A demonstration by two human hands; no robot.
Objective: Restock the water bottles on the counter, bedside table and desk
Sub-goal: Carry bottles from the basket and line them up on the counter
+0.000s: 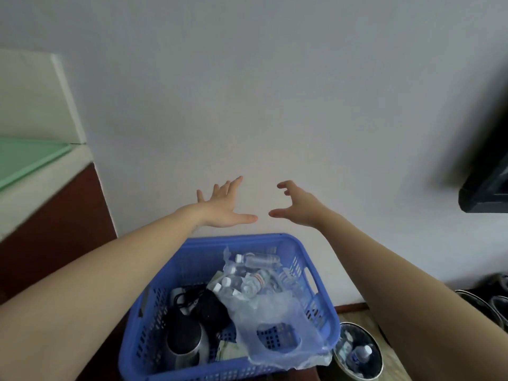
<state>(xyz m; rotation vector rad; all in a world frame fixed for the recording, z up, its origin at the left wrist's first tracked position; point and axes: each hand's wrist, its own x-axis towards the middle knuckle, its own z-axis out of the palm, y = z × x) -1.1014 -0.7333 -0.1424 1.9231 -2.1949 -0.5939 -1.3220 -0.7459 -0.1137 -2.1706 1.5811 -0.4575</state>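
Head view: we are holding left hand (225,206) spread, right hand (301,207) half-curled, both empty; best dipping straight into the basket (242,238) for bottles (257,280).

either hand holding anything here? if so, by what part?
Nothing held. The left hand is spread flat and the right hand is loosely clawed, both empty above the basket of water bottles.

Left hand (224,209) and right hand (301,209) are bare — behind each wrist, the forearms (115,273) run uncovered too.
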